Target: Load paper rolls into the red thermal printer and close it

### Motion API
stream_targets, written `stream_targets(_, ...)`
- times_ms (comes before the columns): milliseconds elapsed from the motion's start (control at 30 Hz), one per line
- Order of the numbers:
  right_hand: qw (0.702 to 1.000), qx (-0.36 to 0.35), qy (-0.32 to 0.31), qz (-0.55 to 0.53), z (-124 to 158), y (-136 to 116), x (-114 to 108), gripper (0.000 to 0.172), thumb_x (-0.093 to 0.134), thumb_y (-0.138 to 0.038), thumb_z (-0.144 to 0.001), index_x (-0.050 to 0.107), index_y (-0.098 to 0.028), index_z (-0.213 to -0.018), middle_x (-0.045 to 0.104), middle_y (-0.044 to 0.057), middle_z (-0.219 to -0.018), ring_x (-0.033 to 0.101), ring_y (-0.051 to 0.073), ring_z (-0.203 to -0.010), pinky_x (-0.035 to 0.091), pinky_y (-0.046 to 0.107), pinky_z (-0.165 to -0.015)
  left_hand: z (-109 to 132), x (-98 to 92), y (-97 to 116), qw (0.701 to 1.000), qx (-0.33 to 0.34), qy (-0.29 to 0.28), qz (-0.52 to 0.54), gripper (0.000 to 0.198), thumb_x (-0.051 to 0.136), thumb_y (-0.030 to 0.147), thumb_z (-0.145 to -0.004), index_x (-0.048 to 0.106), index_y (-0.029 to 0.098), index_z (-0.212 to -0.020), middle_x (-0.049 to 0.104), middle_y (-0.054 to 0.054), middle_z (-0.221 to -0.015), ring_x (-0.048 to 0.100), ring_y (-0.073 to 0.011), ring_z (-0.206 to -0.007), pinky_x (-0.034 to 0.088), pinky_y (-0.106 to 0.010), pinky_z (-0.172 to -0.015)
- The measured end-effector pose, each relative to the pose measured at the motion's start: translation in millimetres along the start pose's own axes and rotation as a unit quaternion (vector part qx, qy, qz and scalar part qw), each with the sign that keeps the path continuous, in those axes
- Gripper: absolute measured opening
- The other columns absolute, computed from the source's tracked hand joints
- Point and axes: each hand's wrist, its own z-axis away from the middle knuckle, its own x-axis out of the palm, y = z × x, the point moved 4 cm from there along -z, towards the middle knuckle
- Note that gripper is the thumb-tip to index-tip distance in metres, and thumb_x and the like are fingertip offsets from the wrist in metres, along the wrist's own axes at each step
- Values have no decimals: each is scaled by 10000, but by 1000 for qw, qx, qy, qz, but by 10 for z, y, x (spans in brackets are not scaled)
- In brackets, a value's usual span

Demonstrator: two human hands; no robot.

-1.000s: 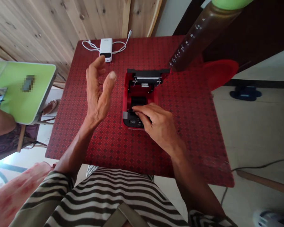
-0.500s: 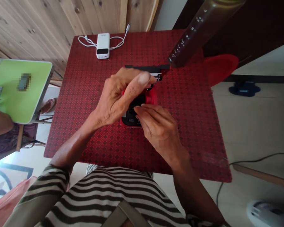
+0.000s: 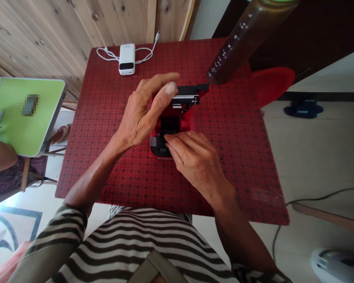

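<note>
A small red and black device [image 3: 183, 118] with its black lid [image 3: 191, 89] raised lies in the middle of the red patterned table [image 3: 112, 129]. My left hand [image 3: 144, 112] hovers over the device's left side, fingers curved and apart, thumb tip near the lid; nothing shows in it. My right hand [image 3: 191, 157] rests on the device's near end, fingers together and pressing on the black panel.
A white power bank [image 3: 126, 59] with a white cable lies at the table's far edge. A tall brown bottle [image 3: 242, 43] stands at the far right, a red stool [image 3: 271, 84] beyond it. A green table [image 3: 20, 114] and another person's arm are at left.
My left hand came down from a raised open pose left of the device to over its left side near the lid. My right hand stayed on the near end.
</note>
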Motion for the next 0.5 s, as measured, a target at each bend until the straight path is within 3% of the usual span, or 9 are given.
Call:
stream_targets(67, 1000, -7, 5, 6, 2, -11, -16, 260, 666, -52, -1259, 909, -141, -1273, 958, 101, -1056, 861, 276, -951, 640, 444, -850, 114, 3, 130, 1000, 8, 10, -21, 898, 452, 997, -1272, 788, 312, -1746, 889, -123, -1637, 824, -384, -1512, 680, -609, -1346)
stream_targets(200, 999, -14, 25, 19, 31, -33, -43, 261, 697, -25, -1242, 909, -174, -1270, 963, 85, -1068, 877, 259, -982, 635, 431, -883, 365, 72, 293, 995, 34, -32, -92, 966, 391, 1015, -1257, 698, 338, -1874, 781, -131, -1817, 763, -397, -1580, 665, -615, -1306)
stream_targets(367, 999, -20, 33, 37, 120, -78, -69, 272, 714, -17, -1232, 903, -212, -1250, 984, 85, -1142, 912, 255, -1052, 698, 415, -949, 738, 224, 305, 980, 33, -62, -185, 767, 354, 832, -1363, 776, 339, -1773, 832, -128, -1749, 797, -375, -1478, 584, -569, -1216)
stream_targets(500, 998, -12, 27, 52, 170, -106, -92, 290, 744, -5, -1206, 912, -222, -1300, 1003, 93, -1241, 941, 262, -1172, 752, 413, -1050, 901, 302, 266, 977, 60, -68, -193, 752, 369, 792, -1376, 784, 287, -1747, 808, -165, -1769, 779, -356, -1389, 558, -543, -1172)
